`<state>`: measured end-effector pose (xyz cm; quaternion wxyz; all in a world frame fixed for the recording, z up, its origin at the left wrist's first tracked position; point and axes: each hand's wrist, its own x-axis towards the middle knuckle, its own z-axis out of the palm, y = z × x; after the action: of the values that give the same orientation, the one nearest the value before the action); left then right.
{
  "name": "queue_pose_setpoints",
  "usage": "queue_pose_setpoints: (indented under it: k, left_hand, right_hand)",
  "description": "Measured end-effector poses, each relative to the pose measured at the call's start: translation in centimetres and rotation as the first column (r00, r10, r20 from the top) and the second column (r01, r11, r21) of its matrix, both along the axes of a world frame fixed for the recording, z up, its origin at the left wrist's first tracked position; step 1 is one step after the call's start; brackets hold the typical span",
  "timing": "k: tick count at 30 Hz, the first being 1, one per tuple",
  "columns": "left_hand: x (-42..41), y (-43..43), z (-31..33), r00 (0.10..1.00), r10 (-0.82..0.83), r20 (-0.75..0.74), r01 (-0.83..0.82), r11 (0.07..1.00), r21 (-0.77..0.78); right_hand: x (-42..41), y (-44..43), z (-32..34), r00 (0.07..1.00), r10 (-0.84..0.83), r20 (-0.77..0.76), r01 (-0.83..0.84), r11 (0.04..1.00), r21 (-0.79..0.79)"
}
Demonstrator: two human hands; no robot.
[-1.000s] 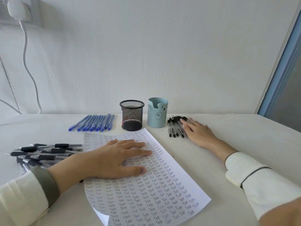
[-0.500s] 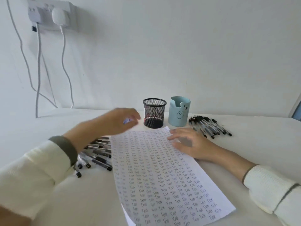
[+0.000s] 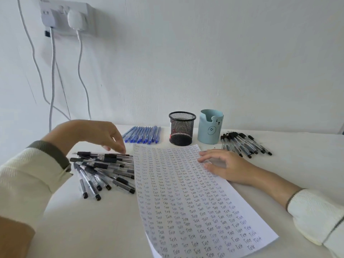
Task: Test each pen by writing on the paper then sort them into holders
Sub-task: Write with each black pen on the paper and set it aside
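A sheet of paper [image 3: 193,198] covered in rows of the word "Test" lies in the middle of the table. My right hand [image 3: 221,164] rests flat on its upper right part, fingers apart. My left hand [image 3: 96,133] hovers over a pile of black pens [image 3: 104,170] left of the paper, fingertips pointing down at the topmost pens, holding nothing. A row of blue pens [image 3: 143,134] lies at the back. A black mesh holder [image 3: 182,128] and a light blue bear holder [image 3: 210,126] stand behind the paper. Another pile of black pens [image 3: 243,144] lies to the right.
A wall socket with plugs [image 3: 70,17] and hanging cables [image 3: 52,81] is on the wall at the back left. The white table [image 3: 93,220] runs up to the wall.
My left hand has left the paper and swung over the left pen pile. My right hand moved off the right pen pile onto the paper. The view turned left.
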<state>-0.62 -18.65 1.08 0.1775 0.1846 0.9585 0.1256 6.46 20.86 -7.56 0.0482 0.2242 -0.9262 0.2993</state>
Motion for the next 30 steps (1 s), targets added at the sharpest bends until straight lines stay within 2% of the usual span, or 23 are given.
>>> queue_pose_setpoints:
  k: [4,18,24,27,30]
  left_hand:
    - [-0.5,-0.4,-0.5,0.999,-0.006,0.048,0.003,0.998,0.063]
    - [-1.1,0.1,-1.8,0.999,-0.007,-0.038,0.012,0.991,0.135]
    - [-1.9,-0.4,-2.3,0.975,0.029,-0.219,-0.001,0.992,0.127]
    - [-2.0,-0.5,-2.7,0.975,0.015,-0.221,0.013,0.992,0.124]
    - [-2.1,-0.5,-2.5,0.952,0.018,-0.305,0.027,0.99,0.142]
  right_hand:
    - [0.0,0.0,0.0,1.0,-0.001,0.004,0.001,1.0,0.006]
    - [-0.2,0.1,-0.2,1.0,0.007,0.002,-0.007,1.0,-0.002]
    - [-0.2,0.2,-0.2,1.0,0.015,0.002,-0.015,1.0,0.017]
    - [-0.2,0.2,-0.2,1.0,0.016,0.001,-0.016,1.0,0.013]
    - [-0.2,0.2,-0.2,1.0,0.013,0.0,-0.013,1.0,0.015]
